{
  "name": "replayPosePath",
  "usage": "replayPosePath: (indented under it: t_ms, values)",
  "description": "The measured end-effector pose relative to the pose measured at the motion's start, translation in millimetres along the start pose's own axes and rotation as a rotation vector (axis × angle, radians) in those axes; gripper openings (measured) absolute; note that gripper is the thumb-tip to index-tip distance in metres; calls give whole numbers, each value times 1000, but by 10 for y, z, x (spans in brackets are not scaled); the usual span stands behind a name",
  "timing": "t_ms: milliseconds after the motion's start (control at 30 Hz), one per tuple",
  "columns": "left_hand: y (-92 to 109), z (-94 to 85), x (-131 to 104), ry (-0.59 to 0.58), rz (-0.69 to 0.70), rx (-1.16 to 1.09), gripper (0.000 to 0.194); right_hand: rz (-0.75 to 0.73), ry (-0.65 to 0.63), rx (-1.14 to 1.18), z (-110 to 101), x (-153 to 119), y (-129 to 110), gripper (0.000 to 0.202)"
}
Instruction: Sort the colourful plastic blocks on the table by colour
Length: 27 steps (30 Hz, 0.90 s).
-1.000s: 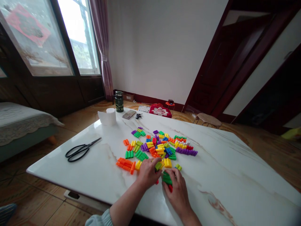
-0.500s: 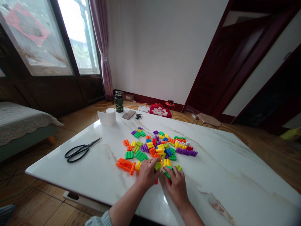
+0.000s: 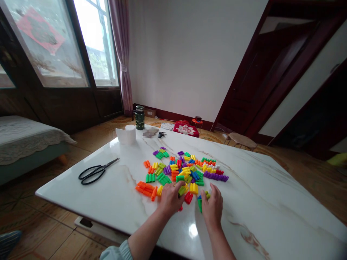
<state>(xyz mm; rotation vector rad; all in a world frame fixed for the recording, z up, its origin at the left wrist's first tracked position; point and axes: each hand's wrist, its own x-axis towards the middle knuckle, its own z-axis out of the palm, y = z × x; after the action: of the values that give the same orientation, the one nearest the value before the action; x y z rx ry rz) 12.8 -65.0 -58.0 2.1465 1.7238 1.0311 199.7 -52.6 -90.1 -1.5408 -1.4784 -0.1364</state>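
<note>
Bullet-shaped plastic building blocks lie spread over the table in many colours. My left hand (image 3: 170,198) is closed, thumb and fingers around a yellow-green block (image 3: 182,190) at the near edge of the spread. To its right my right hand (image 3: 213,206) rests low over the table, thumb and fingers apart. A green block (image 3: 200,206) lies against its thumb, and another yellow-green block (image 3: 207,195) shows between thumb and fingers. Between my hands lies a red block (image 3: 188,197), with a yellow block (image 3: 193,188) just behind. Joined orange blocks (image 3: 145,189) sit left of my left hand.
Black-handled scissors (image 3: 98,171) lie on the left of the marble-patterned table (image 3: 260,202). Toward the far edge stand a white paper roll (image 3: 130,134) and a camouflage flask (image 3: 140,117), with keys (image 3: 162,134) nearby. A purple block row (image 3: 216,176) lies at the right of the spread.
My right hand has moved right, away from my left hand, and its fingers have spread. The red block between the hands is now uncovered. My left hand stays almost in place.
</note>
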Motion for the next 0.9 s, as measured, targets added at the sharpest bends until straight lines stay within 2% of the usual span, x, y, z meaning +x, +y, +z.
replayPosePath:
  t_ms: [67, 133, 267, 400, 533, 733, 900]
  values:
    - [-9, 9, 0, -1, 3, 4, 36, 53, -46, 75, 42, -172, 25, 48]
    - [-15, 6, 1, 2, 2, 9, 36, 94, -102, 223, 83, -259, -62, 45]
    - [-30, -9, 1, 18, 3, 12, 36, 115, -169, 480, 36, -125, -217, 43]
    - [-61, 9, 5, 34, 13, 12, 35, -73, -170, 242, -78, 65, -3, 38]
    - [-75, 23, 17, 34, 22, 33, 35, -238, -307, -63, -91, 29, 174, 41]
    - [-51, 12, 110, -27, 98, -12, 37, -344, -335, -271, -96, 14, 61, 42]
    - [-9, -2, 367, -30, 75, -104, 46, -376, -328, -295, -94, 44, 56, 43]
